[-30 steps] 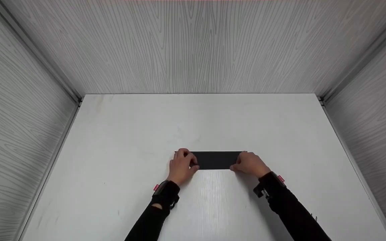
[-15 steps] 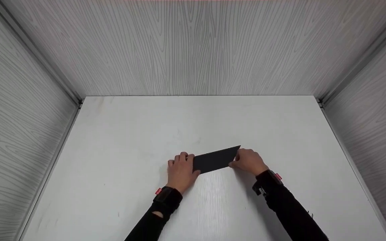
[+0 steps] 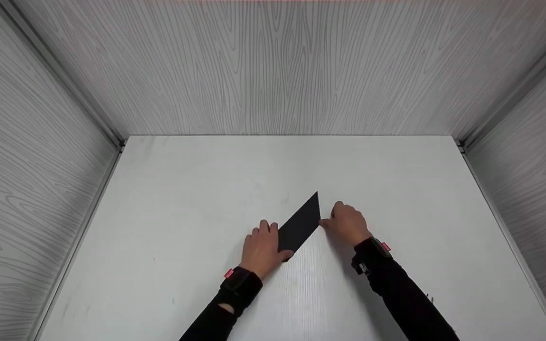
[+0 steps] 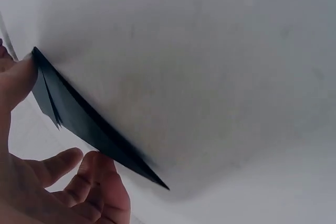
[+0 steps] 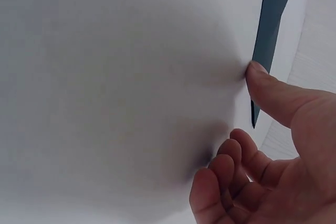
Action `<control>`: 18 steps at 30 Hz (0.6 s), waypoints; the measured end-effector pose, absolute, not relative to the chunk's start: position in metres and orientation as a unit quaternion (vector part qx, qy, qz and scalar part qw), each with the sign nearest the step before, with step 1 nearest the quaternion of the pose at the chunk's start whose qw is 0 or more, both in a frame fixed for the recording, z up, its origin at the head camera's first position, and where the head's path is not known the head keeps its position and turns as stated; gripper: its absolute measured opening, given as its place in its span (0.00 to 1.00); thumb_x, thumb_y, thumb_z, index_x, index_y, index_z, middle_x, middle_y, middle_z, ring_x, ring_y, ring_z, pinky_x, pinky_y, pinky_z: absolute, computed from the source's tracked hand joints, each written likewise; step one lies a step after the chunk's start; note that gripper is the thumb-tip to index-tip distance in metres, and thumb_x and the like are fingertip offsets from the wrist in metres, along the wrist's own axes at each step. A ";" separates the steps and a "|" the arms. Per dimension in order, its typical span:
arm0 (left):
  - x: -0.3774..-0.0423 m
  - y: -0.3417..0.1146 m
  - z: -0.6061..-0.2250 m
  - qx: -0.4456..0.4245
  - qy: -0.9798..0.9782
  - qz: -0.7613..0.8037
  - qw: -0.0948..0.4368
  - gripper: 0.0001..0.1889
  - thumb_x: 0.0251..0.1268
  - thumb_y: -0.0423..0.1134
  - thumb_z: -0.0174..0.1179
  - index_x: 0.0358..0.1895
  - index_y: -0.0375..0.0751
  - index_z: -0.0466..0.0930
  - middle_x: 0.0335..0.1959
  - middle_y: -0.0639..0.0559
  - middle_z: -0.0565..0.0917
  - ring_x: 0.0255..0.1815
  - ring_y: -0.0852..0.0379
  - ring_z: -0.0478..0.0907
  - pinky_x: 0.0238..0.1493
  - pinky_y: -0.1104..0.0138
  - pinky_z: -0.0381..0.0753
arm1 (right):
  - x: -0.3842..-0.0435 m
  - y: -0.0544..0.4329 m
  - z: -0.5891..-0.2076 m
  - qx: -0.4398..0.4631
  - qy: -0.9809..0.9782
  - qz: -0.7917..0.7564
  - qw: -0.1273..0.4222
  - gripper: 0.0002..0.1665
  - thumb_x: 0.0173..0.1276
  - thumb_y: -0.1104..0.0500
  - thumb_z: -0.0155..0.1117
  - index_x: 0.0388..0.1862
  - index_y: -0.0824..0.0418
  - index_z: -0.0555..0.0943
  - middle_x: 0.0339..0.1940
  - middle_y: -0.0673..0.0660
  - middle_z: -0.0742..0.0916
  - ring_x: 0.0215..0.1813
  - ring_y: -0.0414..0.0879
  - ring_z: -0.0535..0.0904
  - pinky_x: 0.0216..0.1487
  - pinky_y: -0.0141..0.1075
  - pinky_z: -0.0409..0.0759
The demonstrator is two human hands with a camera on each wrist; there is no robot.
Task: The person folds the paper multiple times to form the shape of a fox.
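Observation:
A piece of folded black paper [image 3: 300, 225], shaped like a slanted strip with pointed ends, stands out against the white tabletop. My left hand [image 3: 261, 251] holds its near left part, thumb at the lower end and fingers along the left edge. Loose layers of the folded paper [image 4: 79, 111] show at one end in the left wrist view. My right hand [image 3: 349, 223] touches the paper's right corner with the thumb [image 5: 268, 87] alone. Its other fingers [image 5: 226, 166] are loosely bent over the table, apart from the paper.
The white tabletop [image 3: 197, 189] is bounded by a wood-grain back panel [image 3: 292, 71] and by side panels at left [image 3: 31, 166] and right [image 3: 529, 156]. Both forearms wear black sleeves and wrist straps.
The paper has turned counterclockwise from lying level to a steep slant, its right end swinging away from me. My right fingers have let go of that end; my left hand has shifted slightly nearer.

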State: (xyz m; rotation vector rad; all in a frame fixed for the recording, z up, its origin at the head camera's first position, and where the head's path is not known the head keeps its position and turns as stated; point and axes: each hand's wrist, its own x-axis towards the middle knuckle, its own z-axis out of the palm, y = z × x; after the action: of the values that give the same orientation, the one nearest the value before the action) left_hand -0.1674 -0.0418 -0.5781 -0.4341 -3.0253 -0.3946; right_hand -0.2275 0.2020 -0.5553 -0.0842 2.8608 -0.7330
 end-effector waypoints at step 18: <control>-0.164 -0.035 -0.573 -0.138 -0.976 -0.169 0.017 0.36 0.45 0.58 0.82 0.46 0.33 0.77 0.33 0.43 0.79 0.36 0.45 0.81 0.35 0.56 0.79 | -0.225 0.181 -0.557 -0.045 0.961 -0.256 0.089 0.19 0.66 0.52 0.75 0.35 0.64 0.76 0.31 0.57 0.81 0.33 0.51 0.77 0.38 0.47 0.76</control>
State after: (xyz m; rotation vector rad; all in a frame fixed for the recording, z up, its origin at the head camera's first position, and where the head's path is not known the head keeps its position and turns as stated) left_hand -0.1642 -0.0346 -0.5725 -0.4288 -3.0334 -0.5266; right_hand -0.2254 0.1810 -0.5573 -0.1327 2.8598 -0.7625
